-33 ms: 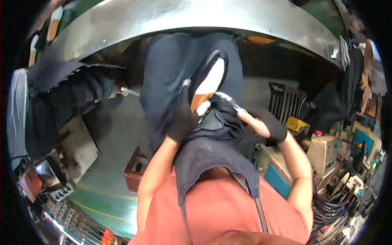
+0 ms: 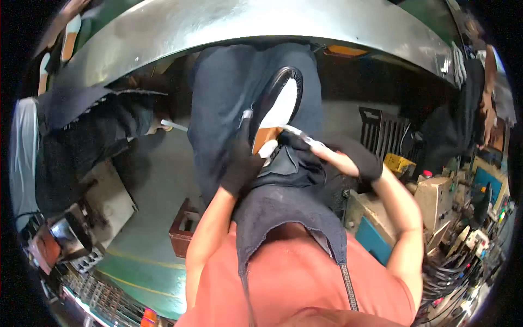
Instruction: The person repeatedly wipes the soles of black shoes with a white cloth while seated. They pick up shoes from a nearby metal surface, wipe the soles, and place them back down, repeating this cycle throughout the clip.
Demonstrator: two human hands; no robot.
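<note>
On my lap, over dark trousers, lies a shoe [image 2: 282, 109] with its underside up. Its black upper is folded in around the rim, and the bottom is white toward the toe and brown toward the heel. My left hand [image 2: 243, 161], in a dark fingerless glove with white coverings on its fingertips, grips the heel end. The thumb presses on the brown part. My right hand [image 2: 343, 155], gloved the same way, is closed around a slim pale thing [image 2: 300, 134] whose kind I cannot make out. The tip of that thing meets the shoe's edge near the brown part.
A metal bench edge [image 2: 245, 20] curves across the far side. Another person's dark-clothed legs [image 2: 92, 141] are at left. A reddish-brown stool [image 2: 182, 231] stands on the floor. To the right are a dark slatted crate [image 2: 377, 131] and a beige machine [image 2: 434, 200] with cables.
My right hand has shifted slightly up and left, with the pale thing's tip moving a little along the shoe's edge. The left hand and the shoe have barely moved.
</note>
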